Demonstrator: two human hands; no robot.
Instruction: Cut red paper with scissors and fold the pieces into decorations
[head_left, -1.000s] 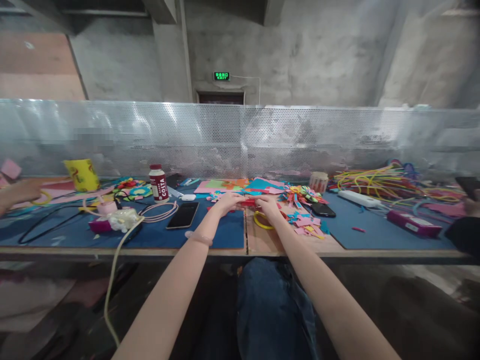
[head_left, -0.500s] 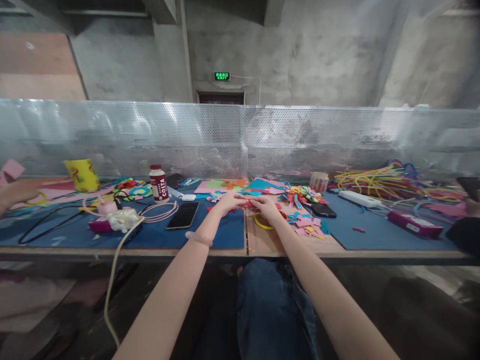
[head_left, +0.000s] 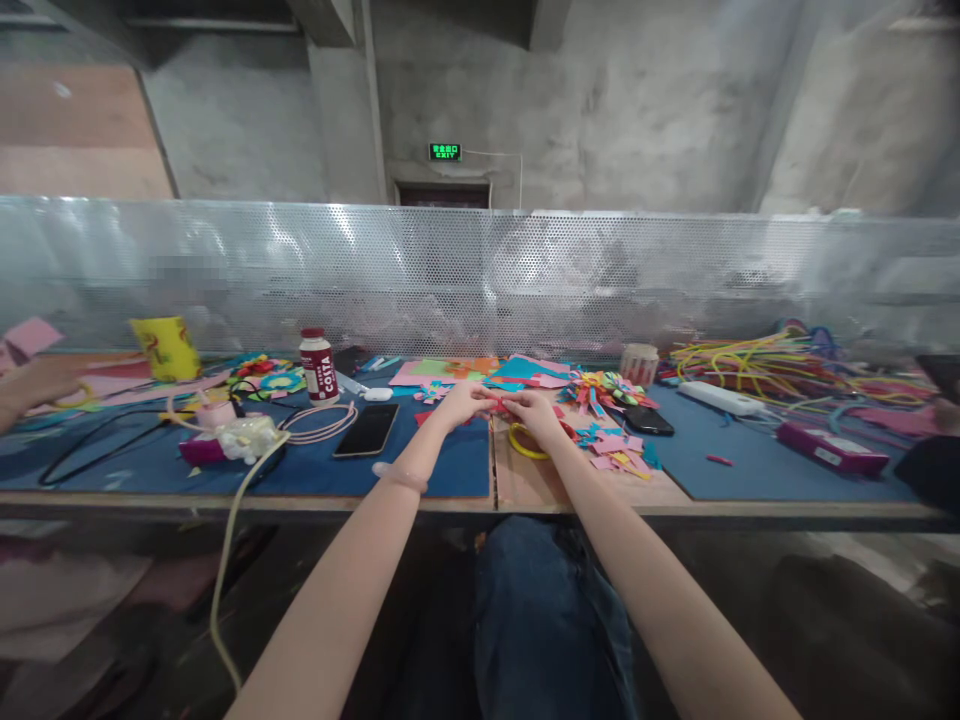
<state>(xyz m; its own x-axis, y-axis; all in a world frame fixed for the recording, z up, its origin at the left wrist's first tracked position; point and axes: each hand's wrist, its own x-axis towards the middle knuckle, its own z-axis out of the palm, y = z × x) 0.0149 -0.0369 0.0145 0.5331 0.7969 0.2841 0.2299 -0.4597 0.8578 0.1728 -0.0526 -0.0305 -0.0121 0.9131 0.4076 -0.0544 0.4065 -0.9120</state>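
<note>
My left hand and my right hand meet over the middle of the bench, fingers pinched on a small red paper piece held between them. A yellow ring lies on the wood just under my right hand. Cut scraps of coloured paper are strewn to the right of it. Flat sheets of coloured paper lie just beyond my hands.
A black phone lies on the blue mat to the left, near a Costa bottle and a yellow cup. A second phone, a pile of coloured wires and a purple box are to the right. Another person's hand is at far left.
My hands have drawn a little closer together on the red piece. The other person's hand at far left has shifted slightly.
</note>
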